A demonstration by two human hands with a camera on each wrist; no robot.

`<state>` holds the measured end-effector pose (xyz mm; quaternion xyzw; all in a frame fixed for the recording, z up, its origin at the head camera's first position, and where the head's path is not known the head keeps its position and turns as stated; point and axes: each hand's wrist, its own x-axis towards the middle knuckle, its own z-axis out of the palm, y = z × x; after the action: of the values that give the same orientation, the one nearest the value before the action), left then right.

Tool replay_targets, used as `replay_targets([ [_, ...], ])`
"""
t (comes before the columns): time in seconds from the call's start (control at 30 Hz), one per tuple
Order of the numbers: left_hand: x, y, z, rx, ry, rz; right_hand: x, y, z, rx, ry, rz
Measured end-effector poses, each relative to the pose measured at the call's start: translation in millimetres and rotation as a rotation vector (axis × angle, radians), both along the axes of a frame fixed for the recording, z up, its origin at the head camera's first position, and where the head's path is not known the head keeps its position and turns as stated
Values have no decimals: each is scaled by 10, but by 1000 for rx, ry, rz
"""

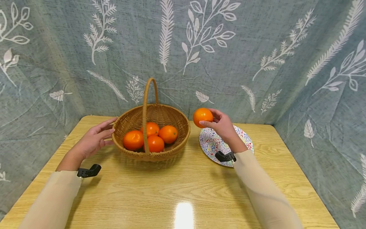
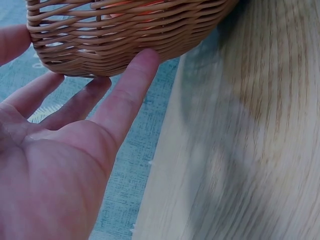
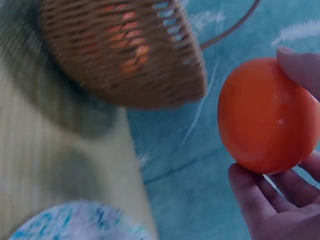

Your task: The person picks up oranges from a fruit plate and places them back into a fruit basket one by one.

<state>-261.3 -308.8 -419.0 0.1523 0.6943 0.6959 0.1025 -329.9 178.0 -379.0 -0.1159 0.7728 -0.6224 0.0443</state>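
A brown wicker basket (image 1: 154, 156) with a tall arched handle stands left of centre on the table. Several oranges (image 1: 133, 140) lie inside it. My left hand (image 1: 92, 141) is at the basket's left side, fingers extended and fingertips against the weave; in the left wrist view the woven wall (image 2: 125, 45) rests at those fingertips. My right hand (image 1: 224, 127) grips another orange (image 1: 202, 117) between thumb and fingers, held up over the far left edge of a speckled plate (image 1: 211, 146). The right wrist view shows this glossy orange (image 3: 265, 117) close up.
The pale wooden table (image 1: 143, 194) ends at a grey-blue curtain (image 1: 137, 38) with white leaf prints, which hangs behind and on both sides. Each wrist wears a black strap mount (image 1: 89, 171). The basket's handle rises well above its rim.
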Motion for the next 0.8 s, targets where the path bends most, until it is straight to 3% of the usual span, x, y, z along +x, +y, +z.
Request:
replay_targets([
  [0.4,22,-35,3,-10,-4,-10,-145,-492,358,35,87,71],
  [0.8,45,-35,-17,-19,1,-4,-280,-1008,488,81,99,127],
])
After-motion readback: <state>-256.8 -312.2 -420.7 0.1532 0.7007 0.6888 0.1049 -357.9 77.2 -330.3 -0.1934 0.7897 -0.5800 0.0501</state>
